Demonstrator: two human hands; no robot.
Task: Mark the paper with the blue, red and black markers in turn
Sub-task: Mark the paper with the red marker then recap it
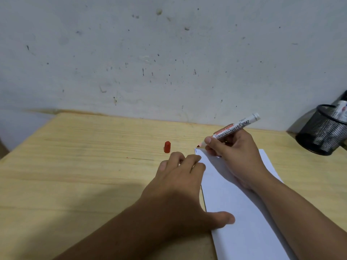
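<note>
A white sheet of paper (236,207) lies on the wooden table (84,166), right of centre. My right hand (236,156) grips an uncapped red board marker (232,130), its red tip just above the paper's far left corner. My left hand (180,186) lies flat, fingers spread, pressing on the paper's left edge, with the thumb on the sheet. A dark line runs along that left edge. The marker's red cap (167,146) stands upright on the table, left of the tip. Blue and black markers are not clearly seen.
A black mesh pen holder (323,132) stands at the table's far right against the wall, with markers inside it. The stained white wall (169,53) rises directly behind the table's far edge.
</note>
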